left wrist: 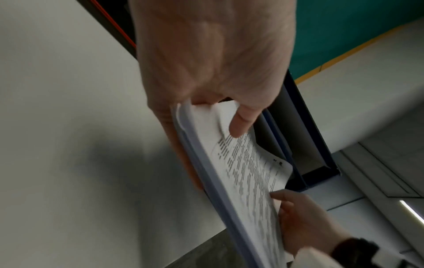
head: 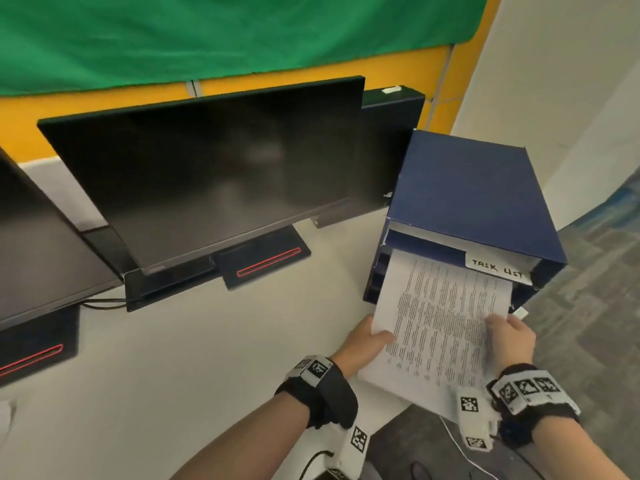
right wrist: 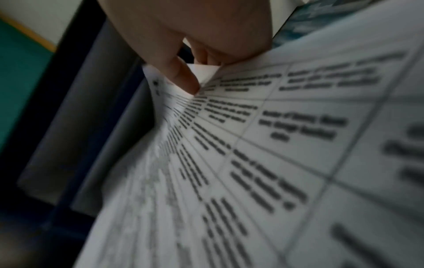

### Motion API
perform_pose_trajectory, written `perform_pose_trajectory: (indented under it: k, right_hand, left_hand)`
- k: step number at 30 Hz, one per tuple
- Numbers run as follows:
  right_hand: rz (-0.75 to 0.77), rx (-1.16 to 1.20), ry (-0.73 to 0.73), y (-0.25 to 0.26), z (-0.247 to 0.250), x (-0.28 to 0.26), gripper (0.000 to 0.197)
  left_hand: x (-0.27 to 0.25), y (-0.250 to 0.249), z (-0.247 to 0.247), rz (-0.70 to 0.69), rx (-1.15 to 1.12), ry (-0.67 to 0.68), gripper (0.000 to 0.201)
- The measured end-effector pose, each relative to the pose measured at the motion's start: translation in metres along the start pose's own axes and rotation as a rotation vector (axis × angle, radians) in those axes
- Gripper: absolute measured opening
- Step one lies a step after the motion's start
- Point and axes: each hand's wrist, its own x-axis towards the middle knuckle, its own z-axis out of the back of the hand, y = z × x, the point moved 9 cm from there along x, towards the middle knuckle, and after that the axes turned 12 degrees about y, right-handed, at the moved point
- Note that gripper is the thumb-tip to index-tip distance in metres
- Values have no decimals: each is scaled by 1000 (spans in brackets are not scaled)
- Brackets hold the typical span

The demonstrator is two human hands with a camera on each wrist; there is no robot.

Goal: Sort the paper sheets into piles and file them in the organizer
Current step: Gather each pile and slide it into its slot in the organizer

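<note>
Left hand [head: 363, 344] pinches paper stack [head: 440, 327] at left edge, thumb on top. Right hand [head: 512, 341] pinches right edge likewise. Stack's far end inside upper slot of blue organizer [head: 467, 188], right side of white desk [head: 173, 358]. Dark monitor [head: 214, 174] left of organizer.
</note>
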Motion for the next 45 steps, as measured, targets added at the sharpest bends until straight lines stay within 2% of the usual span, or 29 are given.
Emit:
perform_pose_trajectory:
  k: [2,4,8,10,11,12,14,17,20,21,23,24,25,28,32,35,37,39,41,45]
  right_hand:
    - [13,39,31,15,1,-2,13]
    - [-2,178,116,17,-3,-16,24]
    - [-96,401,304,-26,-16,-67,37]
    - [-170,439,409,-53,-31,-90,52]
    - [-206,444,486,-59,-41,-99,53]
    - [-229,472,554,-59,-52,-104,48]
    - [-243,586,595,-43,-69,-104,32]
    - [-231,683,511,-16,-74,-79,16]
    - [-247,605,504,5,-81,-45,12]
    - [-229,586,536,17,-86,-37,29]
    - [-205,630,561,34,-95,-20,77]
    - [-187,667,564,40,-101,-10,86]
    - [-155,691,587,49,-108,-7,82]
    - [-62,692,598,62,-134,-2,52]
    - [-79,650,686,51,-174,-19,43]
    - [-72,352,845,35,-230,-64,25]
    - [-56,113,981,16,-276,-101,22]
    - [-67,-85,1113,-8,-320,-139,23]
    - [-77,-213,1224,-29,-356,-172,22]
    - [-70,-377,1384,-53,-407,-223,21]
  left_hand:
    - [2,-1,5,-14,61,-53,36]
    - [7,-9,15,-42,80,-138,37]
    - [16,-35,21,-80,32,-211,36]
    - [22,-44,17,-82,37,-219,35]
    - [24,-46,16,-77,34,-225,34]
    - [26,-48,15,-71,25,-228,33]
    - [29,-48,15,-68,10,-229,29]
    - [23,-43,22,-78,-84,-251,21]
    - [6,-28,44,-66,-229,-312,22]
    - [0,-21,53,-58,-253,-335,21]
    - [-11,-7,72,-51,-285,-378,18]
    - [-17,-1,80,-53,-288,-392,18]
    - [-22,5,87,-58,-284,-402,18]
    - [-43,24,112,-84,-226,-462,15]
    - [-91,52,157,-62,11,-603,8]
    - [-145,78,198,22,292,-767,13]
    - [-188,98,226,112,471,-915,15]
    - [-238,123,255,328,615,-1076,19]
    - [-293,153,281,544,629,-1205,33]
    - [-403,220,310,1038,495,-1272,62]
